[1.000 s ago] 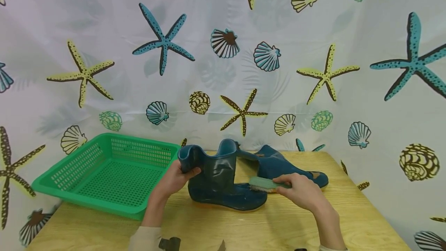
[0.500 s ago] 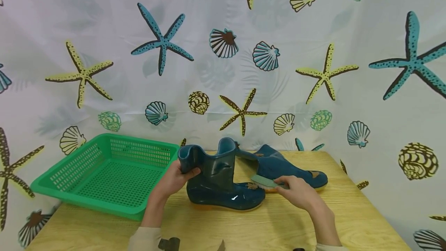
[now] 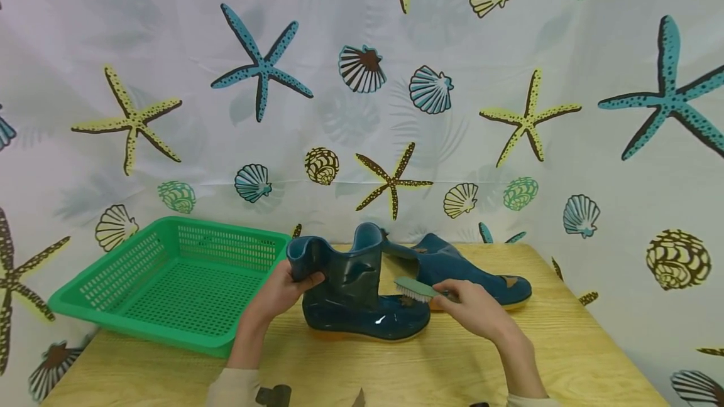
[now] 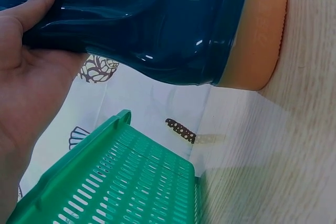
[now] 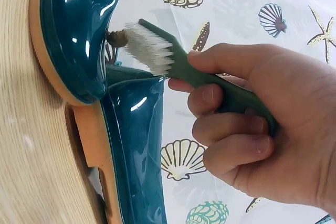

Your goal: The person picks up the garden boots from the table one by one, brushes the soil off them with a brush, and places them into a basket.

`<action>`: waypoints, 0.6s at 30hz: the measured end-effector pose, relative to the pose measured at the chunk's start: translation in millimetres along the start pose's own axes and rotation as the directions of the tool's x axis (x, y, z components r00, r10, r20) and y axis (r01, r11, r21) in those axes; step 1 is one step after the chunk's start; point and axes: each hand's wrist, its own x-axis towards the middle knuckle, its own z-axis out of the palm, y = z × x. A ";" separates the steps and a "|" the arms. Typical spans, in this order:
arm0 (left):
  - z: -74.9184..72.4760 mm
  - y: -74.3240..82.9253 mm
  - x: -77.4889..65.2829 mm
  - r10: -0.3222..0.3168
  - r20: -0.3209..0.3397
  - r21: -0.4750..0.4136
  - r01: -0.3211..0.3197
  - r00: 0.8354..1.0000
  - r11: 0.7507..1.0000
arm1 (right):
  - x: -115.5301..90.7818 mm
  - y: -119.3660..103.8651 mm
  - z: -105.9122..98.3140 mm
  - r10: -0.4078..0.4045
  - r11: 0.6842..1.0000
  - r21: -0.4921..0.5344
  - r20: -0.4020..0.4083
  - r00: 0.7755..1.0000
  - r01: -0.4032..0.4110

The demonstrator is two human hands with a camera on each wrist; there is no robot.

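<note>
A dark blue rain boot [image 3: 367, 319] stands upright on the wooden table, toe pointing right. My left hand [image 3: 288, 287] grips its shaft near the top, thumb [image 4: 39, 3] lying across the rubber. In my right hand [image 3: 477, 309] is a green-handled scrub brush [image 3: 415, 289], fingers curled round the handle. Its white bristles [image 5: 149, 48] are right at a brown dirt patch [image 5: 117, 38] on top of the boot's foot. Behind, a second blue rain boot [image 3: 452, 269] lies on its side, with brown patches on its toe and shaft.
A green plastic basket [image 3: 170, 331] with slotted walls stands on the left, close to my left forearm. Bare wooden table [image 3: 384, 375] lies in front of the boots. A curtain [image 3: 452, 206] printed with starfish and shells hangs behind and along the sides.
The brush has gone from low on the toe to slightly higher and further left, showing the brown patch beneath it. The boot has shifted a little left in my left hand's grip.
</note>
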 end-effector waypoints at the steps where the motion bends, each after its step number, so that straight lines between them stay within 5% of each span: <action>1: -0.3 -0.1 0.0 0.001 0.002 0.001 -0.001 1.000 1.000 | -0.6 -0.5 -0.1 0.010 1.000 -0.018 -0.015 1.000 -0.010; 9: -0.2 0.1 0.3 0.011 0.007 0.004 -0.011 1.000 1.000 | -1.1 2.6 -0.5 0.058 0.991 -0.117 -0.028 0.998 -0.060; 18: -0.6 1.4 0.3 0.026 0.003 -0.024 -0.026 1.000 0.999 | 1.5 3.3 2.2 0.024 0.999 -0.041 0.017 1.000 -0.023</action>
